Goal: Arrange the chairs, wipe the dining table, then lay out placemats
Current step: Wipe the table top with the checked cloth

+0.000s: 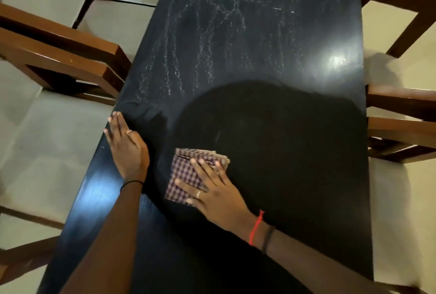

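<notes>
The right hand point(212, 190), its grip wide and flat, presses the folded checked cloth point(182, 173) onto the dark tabletop point(295, 152), with the whitish streaks point(212, 34) lying straight ahead of it along the tabletop's length, while the left hand point(127, 150) rests flat just beside.

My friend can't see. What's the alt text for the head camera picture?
A person's right hand presses a folded checked cloth flat on a dark dining table, while the left hand rests flat near its left edge. Streaky wipe marks cover the far half; wooden chairs stand along both sides.
</notes>
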